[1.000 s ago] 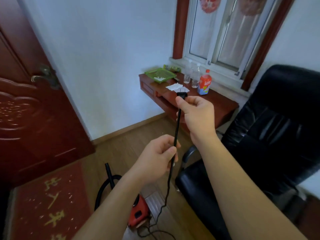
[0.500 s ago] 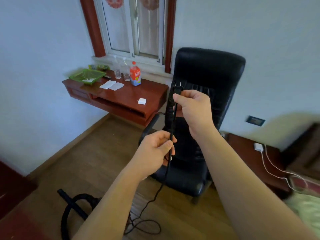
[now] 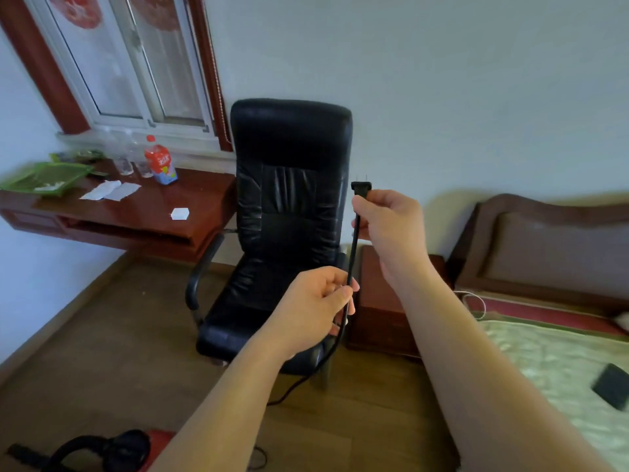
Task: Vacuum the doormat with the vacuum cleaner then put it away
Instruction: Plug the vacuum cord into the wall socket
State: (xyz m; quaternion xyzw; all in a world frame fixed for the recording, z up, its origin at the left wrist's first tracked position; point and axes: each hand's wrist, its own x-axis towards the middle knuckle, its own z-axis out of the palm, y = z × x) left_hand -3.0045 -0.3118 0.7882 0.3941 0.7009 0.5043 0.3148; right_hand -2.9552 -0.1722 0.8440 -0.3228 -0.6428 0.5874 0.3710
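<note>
Finding the vacuum cleaner (image 3: 155,442) sitting on the wooden floor (image 3: 102,335) at the bottom left edge, its red body partly hidden behind the left forearm, its black hose (image 3: 78,447) curling just beside it. Tracing its black power cord (image 3: 354,247) rising from the floor in front of the chair, passing through both grips and running straight between them.

Closing the left grip (image 3: 313,308) round the cord at the lower point, fingers curled, thumb pressing against it. Pinching the cord with the right grip (image 3: 391,229) higher up, just under the plug (image 3: 360,188), fingers curled, the two prongs pointing upward.

Holding all this in front of a black leather office chair (image 3: 289,199), left grip over the seat, right grip beside the backrest's right edge.

Noting, left of the chair, a reddish wooden tabletop (image 3: 153,212) under the window (image 3: 136,63), carrying a bottle with a red cap (image 3: 160,161), two clear glasses (image 3: 124,165), a green tray (image 3: 44,175), white papers (image 3: 109,192) and a small white block (image 3: 179,213).

Noting, right of the chair, a dark wooden nightstand (image 3: 381,301) touching a bed (image 3: 561,362) with a brown headboard (image 3: 544,240); a flat black object (image 3: 612,386) lying on the bed, too blurred for naming.
</note>
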